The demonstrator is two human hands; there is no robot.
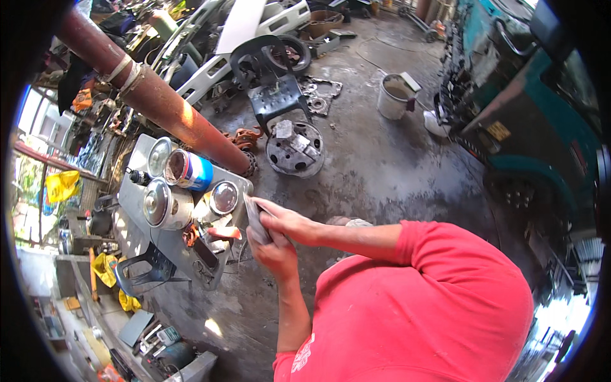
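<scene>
Both of my hands meet in front of my red shirt, just off the corner of a grey table (135, 219). My left hand (275, 254) is closed around the lower part of a flat grey piece (254, 219), whose exact kind I cannot make out. Across its upper part, my right hand (289, 223) grips the same piece. Closest to my hands on the table are a round-lidded can (224, 198) and a red-orange object (224, 233). A dark flat object (205, 253) lies by the table's near end.
A blue-and-white can (198, 173) and a lidded pot (156, 202) stand on the table. A rusty red post (172, 108) slants beside it. Beyond are a black chair (270, 95), a wheel rim (294, 162) and a white bucket (393, 102). A green vehicle (541, 127) stands at right.
</scene>
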